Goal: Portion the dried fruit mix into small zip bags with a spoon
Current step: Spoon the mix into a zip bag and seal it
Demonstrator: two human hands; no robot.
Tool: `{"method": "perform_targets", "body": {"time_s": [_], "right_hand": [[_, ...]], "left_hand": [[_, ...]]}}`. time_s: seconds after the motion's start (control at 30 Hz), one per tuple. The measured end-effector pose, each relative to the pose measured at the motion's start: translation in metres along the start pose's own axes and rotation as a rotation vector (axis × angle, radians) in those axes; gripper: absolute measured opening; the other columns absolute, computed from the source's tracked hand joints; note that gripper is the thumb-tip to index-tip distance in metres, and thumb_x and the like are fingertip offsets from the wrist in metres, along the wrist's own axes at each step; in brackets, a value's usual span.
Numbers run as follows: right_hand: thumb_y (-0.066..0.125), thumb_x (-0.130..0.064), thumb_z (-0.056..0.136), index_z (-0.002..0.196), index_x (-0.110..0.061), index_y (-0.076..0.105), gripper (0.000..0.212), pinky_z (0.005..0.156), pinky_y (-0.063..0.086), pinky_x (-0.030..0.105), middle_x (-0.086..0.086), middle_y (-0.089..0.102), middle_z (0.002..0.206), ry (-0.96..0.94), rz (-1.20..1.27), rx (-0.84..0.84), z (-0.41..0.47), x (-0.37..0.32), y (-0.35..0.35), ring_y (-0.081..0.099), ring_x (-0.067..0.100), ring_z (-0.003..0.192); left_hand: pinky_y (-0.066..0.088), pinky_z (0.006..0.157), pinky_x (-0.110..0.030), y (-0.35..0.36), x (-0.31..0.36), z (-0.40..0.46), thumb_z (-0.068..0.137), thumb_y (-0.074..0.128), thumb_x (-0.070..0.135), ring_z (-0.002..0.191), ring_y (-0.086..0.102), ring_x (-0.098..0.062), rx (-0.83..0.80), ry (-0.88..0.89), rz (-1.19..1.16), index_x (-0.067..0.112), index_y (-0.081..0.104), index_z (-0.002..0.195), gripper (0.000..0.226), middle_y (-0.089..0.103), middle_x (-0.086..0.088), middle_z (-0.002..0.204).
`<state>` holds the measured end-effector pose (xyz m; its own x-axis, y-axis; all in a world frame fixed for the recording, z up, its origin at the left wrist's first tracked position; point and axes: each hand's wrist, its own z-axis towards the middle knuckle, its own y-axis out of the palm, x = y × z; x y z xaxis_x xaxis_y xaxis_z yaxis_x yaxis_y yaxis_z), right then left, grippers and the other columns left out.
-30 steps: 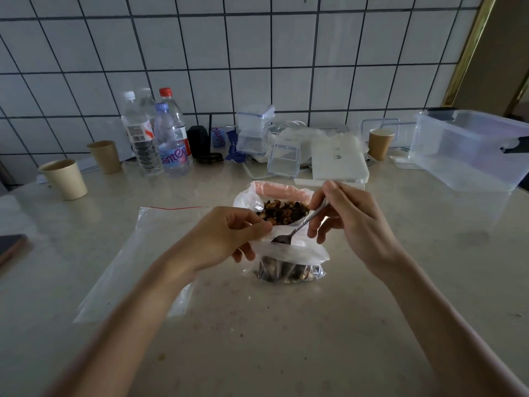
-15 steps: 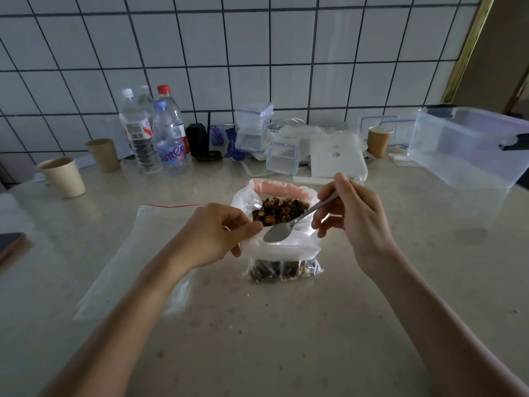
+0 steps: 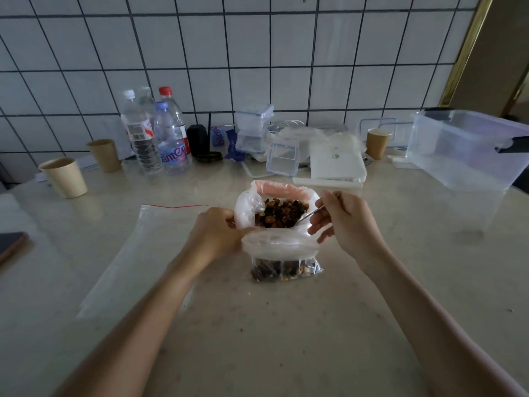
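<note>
Left hand (image 3: pixel 217 236): fingers curled, pinching the near-left rim of the small zip bag's mouth and holding it up.
Right hand (image 3: pixel 342 224): fingers curled round the spoon handle, thumb on top.
Spoon (image 3: pixel 310 214): slanting down to the left; its bowl is dipped into the fruit at the right edge of the big bag, mostly hidden.
Big bag (image 3: pixel 282 191): white plastic, rim rolled down, pink at the far edge, standing open on the worktop just behind the small bag.
Fruit mix (image 3: pixel 279 214): dark brown and amber pieces, filling the big bag's opening.
Small zip bag (image 3: pixel 282 259): clear, upright, touching the front of the big bag; a layer of fruit and nuts lies in its bottom, the upper part is cloudy and crumpled.
Flat zip bag (image 3: pixel 137 253): large, clear, red strip at its far edge, lying on the worktop under the left forearm.
Worktop (image 3: pixel 272 333): pale stone, speckled with crumbs.
Bottles (image 3: pixel 156 133): a cluster at the tiled wall, left of centre.
Paper cups (image 3: pixel 64 177): two at far left, one (image 3: pixel 378 143) at far right.
Clear boxes (image 3: pixel 282 156): small lidded ones at the wall, behind the big bag.
Tub (image 3: pixel 466 150): large, clear, at far right.
Phone (image 3: pixel 11 246): at the left edge.
</note>
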<state>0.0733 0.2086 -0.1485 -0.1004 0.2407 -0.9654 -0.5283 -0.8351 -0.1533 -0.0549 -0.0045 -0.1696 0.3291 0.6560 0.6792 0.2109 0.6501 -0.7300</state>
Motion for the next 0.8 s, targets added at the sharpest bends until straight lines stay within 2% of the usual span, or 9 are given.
{"method": "perform_targets", "body": {"time_s": [0.07, 0.17, 0.27, 0.37, 0.47, 0.57, 0.67, 0.8], "right_hand": [[0.051, -0.021, 0.109, 0.086, -0.003, 0.063, 0.032, 0.046, 0.056, 0.032, 0.007, 0.072, 0.064, -0.02, -0.012, -0.013, -0.001, 0.0, -0.001, 0.072, 0.027, 0.058], [0.053, -0.02, 0.108, 0.086, -0.001, 0.065, 0.032, 0.045, 0.054, 0.029, 0.01, 0.075, 0.068, 0.036, 0.036, -0.036, 0.0, 0.001, 0.002, 0.074, 0.027, 0.061], [0.056, -0.024, 0.107, 0.089, -0.002, 0.069, 0.032, 0.049, 0.056, 0.026, 0.013, 0.078, 0.076, 0.105, 0.073, -0.037, -0.002, 0.004, 0.005, 0.076, 0.024, 0.065], [0.055, -0.023, 0.107, 0.086, -0.002, 0.07, 0.034, 0.049, 0.057, 0.027, 0.015, 0.078, 0.076, 0.135, 0.103, 0.004, -0.002, 0.004, 0.006, 0.076, 0.027, 0.065], [0.052, -0.021, 0.109, 0.089, 0.002, 0.068, 0.033, 0.045, 0.054, 0.028, 0.016, 0.077, 0.073, 0.145, 0.11, 0.043, -0.001, 0.004, 0.004, 0.074, 0.028, 0.061], [0.053, -0.021, 0.108, 0.09, 0.002, 0.068, 0.033, 0.047, 0.054, 0.028, 0.014, 0.077, 0.072, 0.165, 0.108, 0.029, -0.001, 0.004, 0.006, 0.073, 0.026, 0.06], [0.054, -0.021, 0.108, 0.086, -0.001, 0.07, 0.033, 0.047, 0.053, 0.026, 0.012, 0.078, 0.073, 0.154, 0.099, 0.044, -0.001, 0.005, 0.011, 0.074, 0.023, 0.06], [0.055, -0.022, 0.107, 0.084, -0.003, 0.069, 0.034, 0.047, 0.054, 0.025, 0.011, 0.077, 0.072, 0.128, 0.084, 0.098, -0.001, 0.006, 0.017, 0.075, 0.024, 0.061]], "left_hand": [[0.043, 0.052, -0.018, 0.001, 0.001, -0.002, 0.048, 0.072, 0.076, 0.054, 0.062, 0.002, 0.009, 0.047, 0.002, 0.027, 0.072, 0.068, 0.053, 0.069, 0.016, 0.057], [0.037, 0.048, -0.012, 0.002, 0.002, -0.001, 0.075, 0.084, 0.037, 0.051, 0.059, 0.006, 0.012, 0.098, 0.006, 0.029, 0.066, 0.062, 0.023, 0.063, 0.018, 0.052], [0.04, 0.05, -0.008, 0.005, -0.002, -0.001, 0.08, 0.081, 0.017, 0.051, 0.058, 0.014, 0.0, 0.143, -0.073, 0.028, 0.069, 0.064, 0.023, 0.067, 0.021, 0.054], [0.043, 0.055, -0.011, 0.005, -0.001, -0.004, 0.08, 0.081, 0.015, 0.058, 0.063, 0.008, -0.013, 0.14, -0.146, 0.024, 0.073, 0.071, 0.016, 0.072, 0.016, 0.062], [0.052, 0.066, -0.026, 0.004, 0.0, -0.005, 0.079, 0.085, 0.02, 0.074, 0.072, -0.011, -0.012, 0.122, -0.199, 0.019, 0.076, 0.081, 0.009, 0.078, 0.004, 0.077], [0.059, 0.07, -0.037, 0.005, 0.001, -0.006, 0.078, 0.089, 0.023, 0.08, 0.075, -0.018, 0.0, 0.113, -0.234, 0.017, 0.077, 0.083, 0.014, 0.079, 0.002, 0.08], [0.062, 0.081, -0.039, 0.004, 0.004, -0.006, 0.076, 0.092, 0.027, 0.087, 0.076, -0.014, 0.003, 0.11, -0.264, 0.018, 0.078, 0.09, 0.021, 0.08, 0.004, 0.086], [0.061, 0.087, -0.038, 0.003, 0.008, -0.008, 0.076, 0.093, 0.026, 0.09, 0.075, -0.011, -0.013, 0.093, -0.315, 0.019, 0.079, 0.094, 0.024, 0.08, 0.005, 0.09]]}}
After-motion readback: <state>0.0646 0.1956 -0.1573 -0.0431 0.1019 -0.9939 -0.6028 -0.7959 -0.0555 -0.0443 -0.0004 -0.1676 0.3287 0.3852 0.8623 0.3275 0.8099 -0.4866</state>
